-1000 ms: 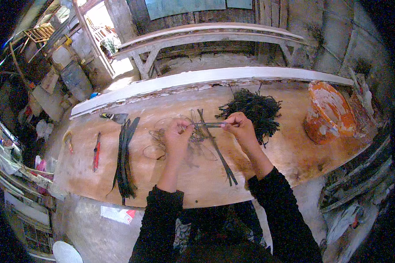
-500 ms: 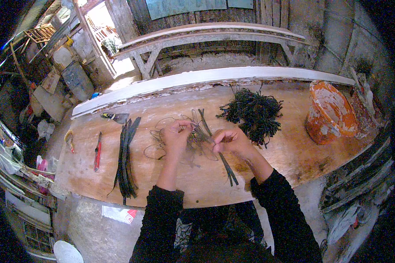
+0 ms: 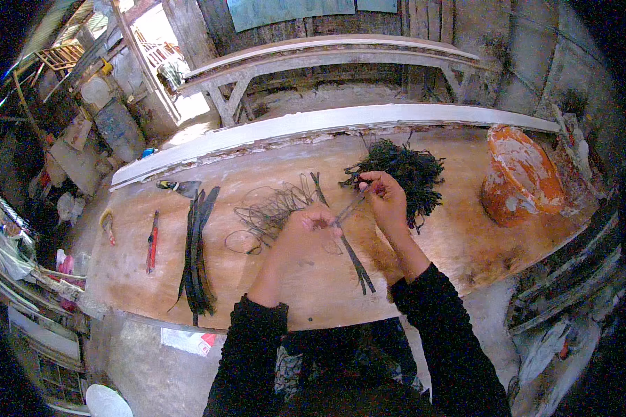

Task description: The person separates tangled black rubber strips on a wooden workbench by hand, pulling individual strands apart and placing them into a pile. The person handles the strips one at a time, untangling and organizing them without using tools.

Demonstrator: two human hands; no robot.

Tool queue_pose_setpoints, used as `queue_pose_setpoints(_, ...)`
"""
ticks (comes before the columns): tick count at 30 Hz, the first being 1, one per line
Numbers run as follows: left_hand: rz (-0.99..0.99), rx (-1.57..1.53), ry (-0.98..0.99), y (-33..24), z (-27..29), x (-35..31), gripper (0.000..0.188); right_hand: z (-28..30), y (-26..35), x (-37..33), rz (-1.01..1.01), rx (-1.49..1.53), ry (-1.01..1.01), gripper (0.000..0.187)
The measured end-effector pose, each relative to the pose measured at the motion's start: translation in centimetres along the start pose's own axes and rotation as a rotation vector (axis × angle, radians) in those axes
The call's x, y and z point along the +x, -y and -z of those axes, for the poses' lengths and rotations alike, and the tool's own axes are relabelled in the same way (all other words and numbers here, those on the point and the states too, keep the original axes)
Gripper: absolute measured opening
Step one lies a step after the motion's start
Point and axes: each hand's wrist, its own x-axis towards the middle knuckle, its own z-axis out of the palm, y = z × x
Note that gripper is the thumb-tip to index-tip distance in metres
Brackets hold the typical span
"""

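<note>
My left hand (image 3: 313, 228), slightly blurred, is closed with its fingertips on one end of a short, thin dark strand (image 3: 352, 206). The other end is pinched by my right hand (image 3: 385, 201), raised beside a heap of black knotted strips (image 3: 419, 170). Whether the strand is wire or a strip is too small to tell. Under and left of my left hand lies a loose tangle of thin dark wire or string (image 3: 268, 208). A few flat black strips (image 3: 357, 264) lie between my hands, partly hidden by the left one. Further left is a bundle of long black strips (image 3: 200, 250).
On the wooden table (image 3: 452, 267) lie a red cutter knife (image 3: 153, 242), a scraper (image 3: 182, 187) and a small curved tool (image 3: 108, 226). An orange plaster-smeared bucket (image 3: 522, 181) stands at the right. A long white board (image 3: 313, 127) runs along the far edge.
My left hand has moved right, off the tangle and across the flat strips. My right hand has gone up toward the black heap, and a short strand now stretches between them.
</note>
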Motion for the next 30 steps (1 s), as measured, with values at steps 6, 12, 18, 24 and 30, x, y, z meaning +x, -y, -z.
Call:
queue_pose_setpoints(6,0.084,0.022,-0.494,0.1,1.2,0.8,0.010,0.3,-0.9,0.3,0.126,0.103,0.012,0.006)
queue_pose_setpoints(12,-0.051,0.300,-0.763,2.1,4.1,0.9,0.004,0.3,3.2,-2.0,-0.129,0.551,0.659,0.007)
queue_pose_setpoints(18,-0.059,0.167,-0.694,1.8,3.4,1.0,0.004,0.4,4.5,-2.6,-0.180,0.640,0.926,0.008)
queue_pose_setpoints(24,0.001,0.141,-0.619,1.1,2.4,1.0,0.003,0.8,3.9,-2.3,-0.267,0.685,0.836,0.009)
queue_pose_setpoints(30,0.010,0.203,-0.560,2.2,2.4,1.0,0.004,0.7,3.4,-2.1,-0.242,0.683,0.737,0.013)
